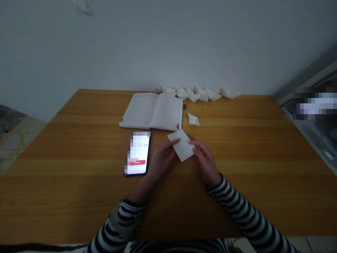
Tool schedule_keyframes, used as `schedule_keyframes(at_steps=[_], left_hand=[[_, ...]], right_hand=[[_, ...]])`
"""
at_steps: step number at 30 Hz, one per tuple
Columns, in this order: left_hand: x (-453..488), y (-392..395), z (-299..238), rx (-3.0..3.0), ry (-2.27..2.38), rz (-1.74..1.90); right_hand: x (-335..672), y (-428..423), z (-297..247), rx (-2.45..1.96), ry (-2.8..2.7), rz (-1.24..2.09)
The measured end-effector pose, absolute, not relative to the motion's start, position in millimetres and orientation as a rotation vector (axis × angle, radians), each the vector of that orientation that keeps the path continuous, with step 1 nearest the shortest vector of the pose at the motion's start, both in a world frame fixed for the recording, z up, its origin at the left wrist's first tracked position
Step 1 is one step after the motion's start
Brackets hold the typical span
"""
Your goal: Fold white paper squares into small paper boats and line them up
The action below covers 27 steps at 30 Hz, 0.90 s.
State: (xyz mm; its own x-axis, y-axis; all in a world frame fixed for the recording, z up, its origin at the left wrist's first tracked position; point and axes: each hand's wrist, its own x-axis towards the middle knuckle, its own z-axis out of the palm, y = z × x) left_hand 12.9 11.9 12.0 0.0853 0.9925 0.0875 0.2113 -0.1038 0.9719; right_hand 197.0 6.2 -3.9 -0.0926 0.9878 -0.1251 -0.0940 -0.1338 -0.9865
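Note:
A small white piece of paper (pixel 182 146), roughly four-sided and turned on its corner, is held above the wooden table. My left hand (pixel 163 156) grips its left side, with a finger lying over the front. On the right edge, my right hand (pixel 205 160) pinches the same paper between thumb and fingers. Just beyond it lies a small folded paper piece (pixel 193 119). Several folded white paper boats (pixel 201 93) stand in a row at the table's back edge, by the wall.
An open notebook (pixel 139 110) lies behind my hands to the left. A phone (pixel 138 154) with its screen lit rests beside my left hand. The wooden table (pixel 252 147) reaches back to a pale wall (pixel 168 42).

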Motion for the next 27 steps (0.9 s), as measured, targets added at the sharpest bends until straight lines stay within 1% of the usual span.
schedule_keyframes(at_steps=[3, 6, 8, 13, 20, 27], left_hand=[[5.0, 15.0, 13.4, 1.413, 1.322, 1.131], [1.8, 15.4, 15.6, 1.321, 1.237, 1.123], [2.7, 14.1, 17.6, 1.272, 1.158, 1.088], [10.2, 10.3, 23.5, 1.250, 1.100, 1.042], [13.8, 8.5, 27.6, 1.418, 1.044, 1.077], [15.1, 5.5, 32.6, 1.408, 1.036, 1.098]], right_hand=[[205.8, 10.4, 3.6, -1.070, -1.225, 1.509], [218.2, 17.4, 13.2, -0.947, -1.294, 1.515], [226.1, 21.5, 16.7, -0.943, -1.353, 1.500], [233.2, 24.3, 12.8, -1.031, -1.512, 1.361], [230.9, 23.8, 7.6, -1.106, -1.479, 1.161], [227.7, 20.1, 5.5, -1.110, -1.461, 1.089]])
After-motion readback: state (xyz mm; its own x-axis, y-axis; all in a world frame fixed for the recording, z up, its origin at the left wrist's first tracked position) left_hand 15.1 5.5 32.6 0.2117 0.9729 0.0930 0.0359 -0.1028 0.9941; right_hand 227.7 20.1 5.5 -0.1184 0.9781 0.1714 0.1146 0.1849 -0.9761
